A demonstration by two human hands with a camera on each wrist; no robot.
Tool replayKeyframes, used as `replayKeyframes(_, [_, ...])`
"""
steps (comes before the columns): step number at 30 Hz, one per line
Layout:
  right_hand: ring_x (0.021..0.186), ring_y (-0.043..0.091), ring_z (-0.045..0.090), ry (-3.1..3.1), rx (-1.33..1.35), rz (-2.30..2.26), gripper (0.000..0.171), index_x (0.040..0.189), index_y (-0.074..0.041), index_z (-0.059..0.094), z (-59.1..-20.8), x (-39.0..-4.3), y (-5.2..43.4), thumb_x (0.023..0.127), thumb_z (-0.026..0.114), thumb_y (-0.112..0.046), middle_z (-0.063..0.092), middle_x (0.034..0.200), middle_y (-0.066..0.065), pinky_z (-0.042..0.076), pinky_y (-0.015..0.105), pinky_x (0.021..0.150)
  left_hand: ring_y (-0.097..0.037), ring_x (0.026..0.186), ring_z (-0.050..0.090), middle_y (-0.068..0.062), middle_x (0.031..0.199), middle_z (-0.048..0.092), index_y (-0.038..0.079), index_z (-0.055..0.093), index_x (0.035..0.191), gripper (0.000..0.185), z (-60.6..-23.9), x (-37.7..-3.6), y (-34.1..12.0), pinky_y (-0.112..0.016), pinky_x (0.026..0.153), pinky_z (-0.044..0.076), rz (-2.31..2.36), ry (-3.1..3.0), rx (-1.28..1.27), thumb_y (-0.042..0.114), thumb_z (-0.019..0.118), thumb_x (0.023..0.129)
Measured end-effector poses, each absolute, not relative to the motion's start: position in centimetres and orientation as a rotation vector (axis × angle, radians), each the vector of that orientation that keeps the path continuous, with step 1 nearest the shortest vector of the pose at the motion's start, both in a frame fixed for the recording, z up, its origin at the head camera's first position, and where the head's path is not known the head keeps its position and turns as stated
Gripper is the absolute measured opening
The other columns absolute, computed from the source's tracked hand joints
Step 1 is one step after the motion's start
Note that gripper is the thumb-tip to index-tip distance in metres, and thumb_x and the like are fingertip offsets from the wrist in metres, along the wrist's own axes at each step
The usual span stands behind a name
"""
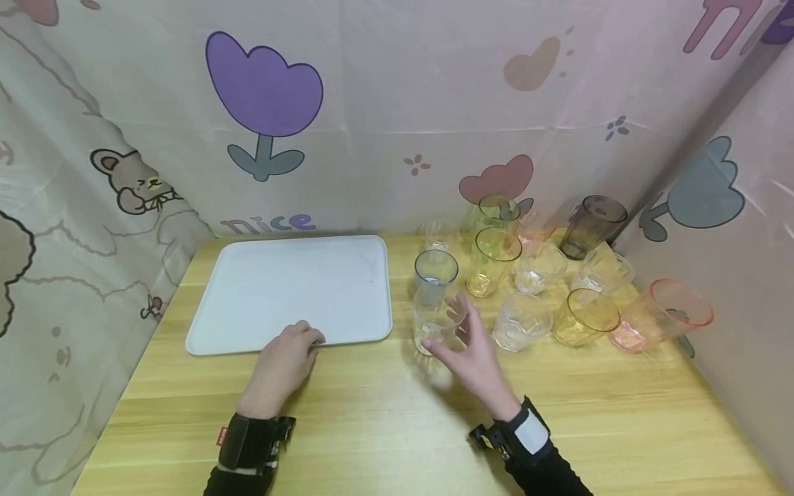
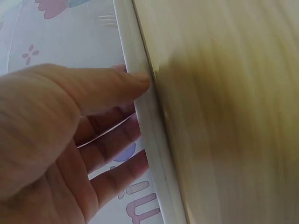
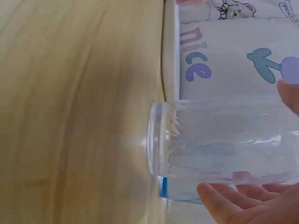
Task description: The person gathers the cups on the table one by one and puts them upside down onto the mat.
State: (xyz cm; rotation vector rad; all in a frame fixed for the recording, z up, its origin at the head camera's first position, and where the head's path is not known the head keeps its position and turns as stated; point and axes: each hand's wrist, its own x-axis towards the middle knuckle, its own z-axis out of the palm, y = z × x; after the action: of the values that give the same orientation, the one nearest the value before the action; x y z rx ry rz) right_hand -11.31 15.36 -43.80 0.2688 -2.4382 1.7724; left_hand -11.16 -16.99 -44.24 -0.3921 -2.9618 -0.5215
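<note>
Clear ribbed glass (image 1: 436, 324) stands upright, right hand (image 1: 474, 357) touching it.

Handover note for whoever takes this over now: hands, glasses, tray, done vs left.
Left hand: fingers rest on the near rim of the white tray, holding nothing.
Right hand: open around the nearest clear glass, which stands upright on the table; firm grip not confirmed.
Other glasses: clustered on the table right of the tray, clear, yellow, pink and one dark.
Done: nothing on the tray yet.
Left: probably moving the glasses onto the tray, starting with this one.
</note>
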Motion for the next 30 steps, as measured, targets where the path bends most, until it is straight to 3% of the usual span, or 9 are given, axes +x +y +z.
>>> replayKeyframes(20, [0.134,0.036,0.055,-2.321,0.140,1.881,0.088,0.157,-0.004,0.034,-43.7,-11.7,14.3,0.086,0.085,-0.012,0.051,0.152,0.014,0.046,0.056,0.110,-0.027,0.089,0.066,-0.005,0.095,0.068,0.007,0.077,0.102,0.008,-44.3,-11.3,-16.9,-0.040,0.073,0.059,-0.485,-2.977,-0.389,0.004,0.073,0.095])
replayKeyframes(30, [0.122,0.027,0.061,-2.044,0.084,2.233,0.071,0.152,-0.002,0.032,-42.0,-13.0,12.2,0.094,0.072,-0.002,0.052,0.149,0.017,0.056,0.028,0.097,-0.025,0.087,0.066,-0.004,0.094,0.068,0.008,0.077,0.100,0.008,-44.8,-11.5,-17.0,-0.038,0.071,0.059,-0.507,-2.923,-0.403,0.004,0.075,0.093])
